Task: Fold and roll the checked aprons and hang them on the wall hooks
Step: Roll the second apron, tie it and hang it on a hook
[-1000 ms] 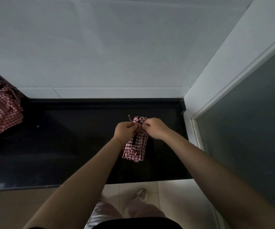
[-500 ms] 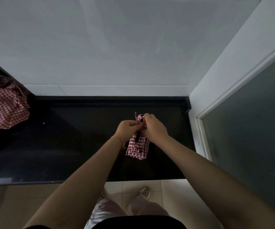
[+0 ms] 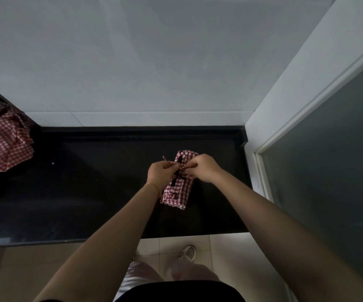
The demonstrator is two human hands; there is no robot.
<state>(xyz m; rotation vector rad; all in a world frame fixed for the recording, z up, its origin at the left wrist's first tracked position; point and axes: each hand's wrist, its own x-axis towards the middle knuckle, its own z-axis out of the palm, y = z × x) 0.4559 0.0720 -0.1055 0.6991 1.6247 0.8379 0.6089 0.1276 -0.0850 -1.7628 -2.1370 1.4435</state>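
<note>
Both hands are pinched down on the tie strings of the rolled apron (image 3: pixel 177 188) — left hand (image 3: pixel 161 174) has fingers curled round a strap end that pokes up to its left, right hand (image 3: pixel 202 167) is curled in close on the other strand right at the middle of the bundle. The fingertips nearly meet, so it looks like a knot is being worked. I can't make out whether it's actually cinched.

The roll itself sits on the black countertop (image 3: pixel 89 203), toward the right end near the white door frame (image 3: pixel 285 127), lying roughly front to back. A second checked apron (image 3: pixel 4 144) is heaped loose at the far left of the counter, well apart from this one and not folded.

What could go sideways from here, as I see it:
- if the knot gets pulled with the roll unsupported, the bundle could loosen or fan out at the near end, which already looks a bit ruffled
- a short strap end could slip out of the left pinch and the tie comes undone
- tie it too tight with no loop left — then there may be nothing to catch on a hook

No wall hooks are in view.
</note>
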